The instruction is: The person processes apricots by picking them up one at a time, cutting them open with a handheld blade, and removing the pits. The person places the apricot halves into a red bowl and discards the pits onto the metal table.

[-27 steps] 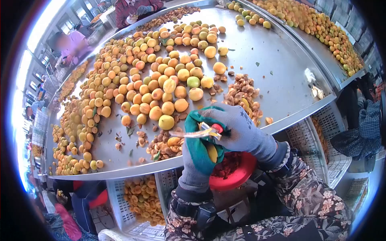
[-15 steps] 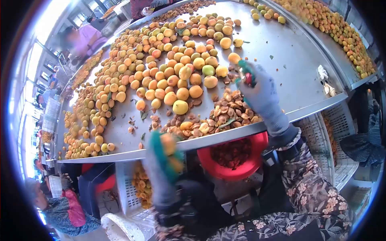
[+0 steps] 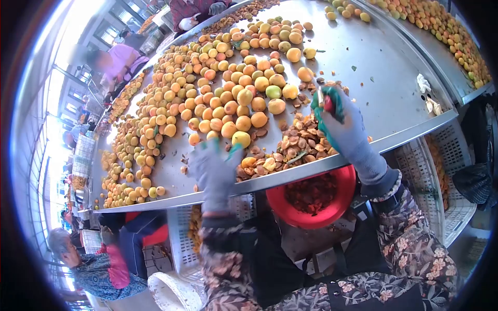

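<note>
**Reaching for fruit, knife in hand**

Hovering the left hand (image 3: 215, 167) over the near edge of the steel worktop (image 3: 373, 67), glove blurred, fingers (image 3: 203, 147) spread apart and closed on nothing. Lying nearest to it, just beyond the fingertips: a yellow apricot (image 3: 241, 139) at the near rim of the big heap of apricots (image 3: 207, 93), not touched as far as can be told.

Gripping a small red-handled knife (image 3: 327, 103) in the right hand (image 3: 342, 127), fingers clamped tight round the handle, blade tip pointing to the far side. Held above the right end of a brown pile of pits (image 3: 293, 146), which spreads along the near edge of the worktop between the two hands.

Sitting below that edge, near the body: a red bowl (image 3: 342, 203) part-filled with dark pieces. Standing left of it under the worktop: a white crate (image 3: 179, 239) with cut fruit inside.
</note>
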The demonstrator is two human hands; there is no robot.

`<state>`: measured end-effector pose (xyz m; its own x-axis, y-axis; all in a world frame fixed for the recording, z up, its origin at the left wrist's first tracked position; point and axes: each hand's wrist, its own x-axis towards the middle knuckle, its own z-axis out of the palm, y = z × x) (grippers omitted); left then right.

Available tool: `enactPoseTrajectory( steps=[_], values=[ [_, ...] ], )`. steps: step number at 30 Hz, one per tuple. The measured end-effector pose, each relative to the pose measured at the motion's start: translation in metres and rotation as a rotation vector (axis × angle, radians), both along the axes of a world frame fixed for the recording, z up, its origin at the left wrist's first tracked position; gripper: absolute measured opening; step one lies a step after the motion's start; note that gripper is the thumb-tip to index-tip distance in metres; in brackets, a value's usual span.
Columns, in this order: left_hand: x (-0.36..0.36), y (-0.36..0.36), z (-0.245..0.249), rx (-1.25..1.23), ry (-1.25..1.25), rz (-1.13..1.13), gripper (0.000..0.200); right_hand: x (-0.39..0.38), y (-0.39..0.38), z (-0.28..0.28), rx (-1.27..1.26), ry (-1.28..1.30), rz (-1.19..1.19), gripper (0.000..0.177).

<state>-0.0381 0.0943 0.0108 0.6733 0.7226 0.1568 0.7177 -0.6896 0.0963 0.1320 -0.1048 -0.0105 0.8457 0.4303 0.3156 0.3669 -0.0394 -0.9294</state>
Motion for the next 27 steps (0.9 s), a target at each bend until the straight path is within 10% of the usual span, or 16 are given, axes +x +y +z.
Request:
enactPoseTrajectory(
  steps=[6,10,11,18,23,27],
  values=[
    [0.036,0.015,-0.041,-0.079,-0.009,0.027,0.051,-0.013,0.002,-0.006,0.288,0.243,0.347,0.031],
    [0.029,-0.010,-0.029,-0.442,-0.688,-0.310,0.049,-0.023,0.002,0.010,0.275,0.570,0.492,0.029],
    [0.030,-0.028,-0.017,-0.820,-0.859,-0.301,0.050,-0.023,0.010,0.006,0.228,0.421,0.441,0.030],
    [0.028,-0.070,0.004,-0.568,-0.884,-0.445,0.070,-0.032,0.012,0.023,0.252,0.481,0.658,0.044],
    [0.018,-0.061,-0.015,-1.148,-1.109,-0.450,0.068,-0.040,0.023,0.022,0.228,0.239,0.634,0.041],
    [0.014,-0.052,-0.016,-0.951,-1.130,-0.385,0.053,-0.039,0.026,0.027,0.028,-0.008,0.495,0.043]
  ],
)
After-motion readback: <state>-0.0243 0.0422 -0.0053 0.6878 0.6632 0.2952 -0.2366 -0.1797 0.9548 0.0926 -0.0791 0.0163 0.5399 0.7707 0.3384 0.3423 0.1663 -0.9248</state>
